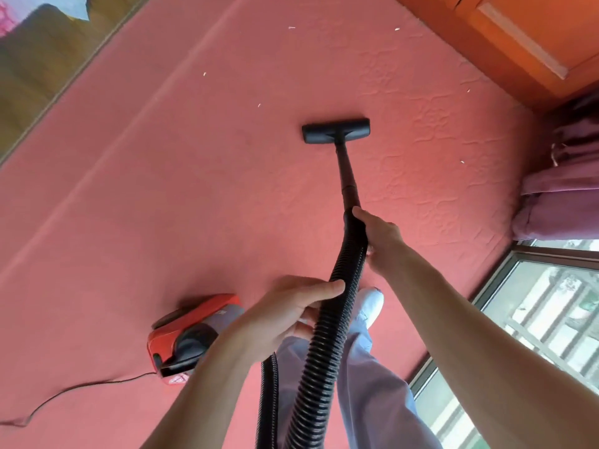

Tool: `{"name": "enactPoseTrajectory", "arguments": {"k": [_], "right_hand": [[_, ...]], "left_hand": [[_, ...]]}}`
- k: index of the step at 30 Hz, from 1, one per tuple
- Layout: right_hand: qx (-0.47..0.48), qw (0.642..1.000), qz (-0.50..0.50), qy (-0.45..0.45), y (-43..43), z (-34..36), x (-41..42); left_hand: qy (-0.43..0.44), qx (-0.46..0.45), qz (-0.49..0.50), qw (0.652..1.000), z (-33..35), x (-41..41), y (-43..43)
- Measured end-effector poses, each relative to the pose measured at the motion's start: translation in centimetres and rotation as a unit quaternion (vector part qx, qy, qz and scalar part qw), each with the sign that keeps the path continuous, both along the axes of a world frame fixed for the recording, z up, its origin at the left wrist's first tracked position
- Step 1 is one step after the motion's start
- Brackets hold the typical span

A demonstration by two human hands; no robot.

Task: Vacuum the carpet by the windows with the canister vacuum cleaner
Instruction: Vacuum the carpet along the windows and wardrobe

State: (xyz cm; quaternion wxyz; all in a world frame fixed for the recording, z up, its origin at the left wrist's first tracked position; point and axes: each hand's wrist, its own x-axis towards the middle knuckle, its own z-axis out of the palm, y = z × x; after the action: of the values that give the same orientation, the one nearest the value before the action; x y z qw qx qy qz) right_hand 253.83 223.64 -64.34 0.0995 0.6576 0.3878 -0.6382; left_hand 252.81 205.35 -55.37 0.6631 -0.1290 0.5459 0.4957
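Observation:
A red carpet (pixel 194 176) fills most of the head view. The black floor nozzle (pixel 335 130) of the vacuum lies flat on it, ahead of me. From it a black wand (pixel 347 175) runs back to a ribbed black hose (pixel 327 345). My right hand (pixel 377 236) grips the top of the hose where it meets the wand. My left hand (pixel 291 312) holds the hose lower down. The red canister vacuum (pixel 188 335) sits on the carpet at my left. Small white scraps (pixel 291 27) lie scattered on the carpet beyond the nozzle.
Windows (pixel 544 319) run along the right, low to the floor. A purple curtain (pixel 564 189) bunches at the right edge. An orange wooden cabinet (pixel 518 37) stands at the far right. The black power cord (pixel 74 392) trails left from the canister. A wooden floor strip (pixel 39 69) borders the carpet.

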Motion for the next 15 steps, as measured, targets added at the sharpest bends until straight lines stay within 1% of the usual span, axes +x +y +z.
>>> {"name": "enactPoseTrajectory", "arguments": {"k": [2, 4, 7, 9, 12, 15], "right_hand": [[0.013, 1.000, 0.021, 0.007, 0.6, 0.1, -0.7], [0.033, 0.998, 0.041, 0.018, 1.1, 1.0, -1.3], [0.042, 0.997, 0.065, 0.025, 1.3, 3.2, -1.1], [0.042, 0.997, 0.069, 0.015, 1.2, 4.0, -0.3], [0.032, 0.997, 0.067, 0.007, 0.6, 3.8, 0.3], [0.044, 0.998, 0.039, -0.014, -0.1, 2.4, -1.1]], "left_hand": [[0.008, 0.007, 0.023, 1.000, -0.2, 0.3, 0.3], [-0.005, 0.055, 0.025, 0.998, -0.2, 0.1, -0.1], [-0.050, 0.138, 0.009, 0.989, 0.7, -1.3, -1.5], [-0.053, 0.162, -0.011, 0.985, 1.1, -2.4, -2.3], [-0.047, 0.155, -0.032, 0.986, 1.3, -3.9, -2.7], [-0.029, 0.110, -0.028, 0.993, 0.8, -4.3, -2.4]]}}
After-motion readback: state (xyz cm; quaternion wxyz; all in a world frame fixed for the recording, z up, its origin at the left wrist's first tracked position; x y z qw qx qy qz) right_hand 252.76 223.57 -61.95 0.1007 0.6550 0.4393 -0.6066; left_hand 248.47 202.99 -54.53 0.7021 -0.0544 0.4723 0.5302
